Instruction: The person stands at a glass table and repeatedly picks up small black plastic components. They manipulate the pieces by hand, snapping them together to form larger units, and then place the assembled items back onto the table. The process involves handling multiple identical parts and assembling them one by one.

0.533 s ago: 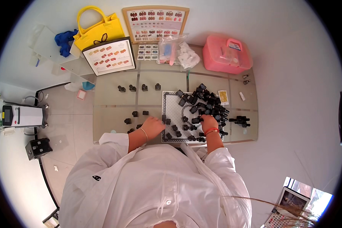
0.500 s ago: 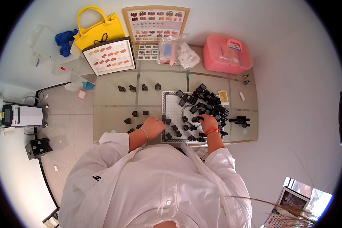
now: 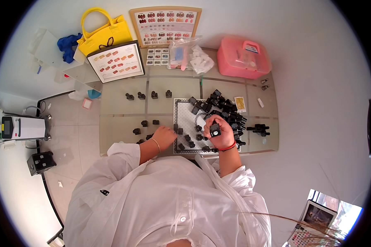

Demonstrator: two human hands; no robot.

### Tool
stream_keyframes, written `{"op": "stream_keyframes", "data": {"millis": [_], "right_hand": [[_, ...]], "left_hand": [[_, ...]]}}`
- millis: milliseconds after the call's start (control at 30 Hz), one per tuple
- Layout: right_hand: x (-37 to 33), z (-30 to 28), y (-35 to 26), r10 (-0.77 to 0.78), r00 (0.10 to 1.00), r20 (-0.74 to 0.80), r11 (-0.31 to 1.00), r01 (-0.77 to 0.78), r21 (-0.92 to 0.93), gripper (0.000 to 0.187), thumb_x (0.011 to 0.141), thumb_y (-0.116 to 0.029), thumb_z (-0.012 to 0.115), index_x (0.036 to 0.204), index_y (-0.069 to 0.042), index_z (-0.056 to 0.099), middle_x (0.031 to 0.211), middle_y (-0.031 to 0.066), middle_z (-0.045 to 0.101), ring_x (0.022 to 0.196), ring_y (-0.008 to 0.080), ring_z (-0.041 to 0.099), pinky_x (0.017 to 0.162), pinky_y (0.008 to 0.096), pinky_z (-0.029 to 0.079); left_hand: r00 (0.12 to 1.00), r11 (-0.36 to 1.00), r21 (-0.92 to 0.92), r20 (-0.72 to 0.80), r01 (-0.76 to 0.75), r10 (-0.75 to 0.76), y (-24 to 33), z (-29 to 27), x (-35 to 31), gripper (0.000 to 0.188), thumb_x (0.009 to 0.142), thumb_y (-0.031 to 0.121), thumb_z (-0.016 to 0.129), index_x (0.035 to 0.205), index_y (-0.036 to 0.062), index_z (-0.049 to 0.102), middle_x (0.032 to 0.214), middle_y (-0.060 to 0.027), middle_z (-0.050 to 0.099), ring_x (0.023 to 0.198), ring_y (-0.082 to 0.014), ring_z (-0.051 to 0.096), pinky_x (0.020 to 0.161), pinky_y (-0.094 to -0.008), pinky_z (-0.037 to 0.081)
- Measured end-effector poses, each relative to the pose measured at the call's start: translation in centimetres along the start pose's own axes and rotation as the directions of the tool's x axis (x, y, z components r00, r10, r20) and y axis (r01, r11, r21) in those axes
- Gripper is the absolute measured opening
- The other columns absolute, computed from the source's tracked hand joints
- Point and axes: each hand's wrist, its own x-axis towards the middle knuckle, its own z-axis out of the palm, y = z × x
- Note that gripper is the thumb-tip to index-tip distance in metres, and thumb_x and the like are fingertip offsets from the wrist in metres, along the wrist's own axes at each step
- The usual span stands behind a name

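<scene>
My right hand is raised over the patterned white mat, its fingers wrapped round a black nail polish bottle whose end with a light round mark faces up. Beside the mat's left edge my left hand rests low over the table, fingers stretched toward a few standing black bottles and holding nothing visible. A dense heap of black bottles covers the mat's right part, partly hidden by my right hand. More bottles stand loosely near my left hand.
A spaced row of black bottles stands on the far left of the glass table. Behind are colour charts, a yellow handbag, plastic bags and a pink case. Several bottles lie grouped at the right edge.
My right hand has lifted from the heap toward me and turned, bringing up the bottle it holds. My left hand stays in about the same place.
</scene>
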Motion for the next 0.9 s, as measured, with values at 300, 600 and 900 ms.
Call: {"op": "stream_keyframes", "data": {"millis": [300,600,900], "right_hand": [[-0.2,-0.6,1.9,0.088,0.980,-0.178,0.950,-0.136,-0.281,0.050,0.099,-0.054,0.050,0.079,-0.009,0.057,0.053,-0.0013,0.043,0.042,0.0095,0.032,0.042,0.0257,0.028],[0.0,2.5,3.8,0.561,0.820,-0.114,0.817,-0.570,-0.083,0.065,0.094,-0.072,0.039,0.078,-0.011,0.057,0.057,0.0012,0.049,0.039,0.0093,0.029,0.040,0.0252,0.023],[0.1,2.8,4.5,0.685,0.728,-0.022,0.727,-0.686,-0.024,0.068,0.091,-0.075,0.037,0.070,-0.013,0.055,0.056,0.0018,0.049,0.041,0.0117,0.031,0.040,0.0254,0.022]], "left_hand": [[0.993,0.930,-0.355,-0.038,0.090,-0.111,0.2,-6.9,-0.7,0.031,0.081,0.023,0.073,0.107,0.0110,0.064,0.096,-0.0096,0.067,0.090,-0.0299,0.064,0.077,-0.0420,0.050],[0.850,0.774,-0.514,-0.524,-0.370,0.058,2.7,-15.8,-1.7,0.040,0.074,0.018,0.080,0.111,0.0105,0.068,0.101,-0.0058,0.066,0.085,-0.0266,0.063,0.075,-0.0372,0.052],[0.831,0.816,-0.439,-0.549,-0.377,0.089,2.7,-15.1,-2.4,0.034,0.071,0.016,0.081,0.103,0.0092,0.070,0.100,-0.0042,0.066,0.084,-0.0251,0.063,0.072,-0.0367,0.051]]}}
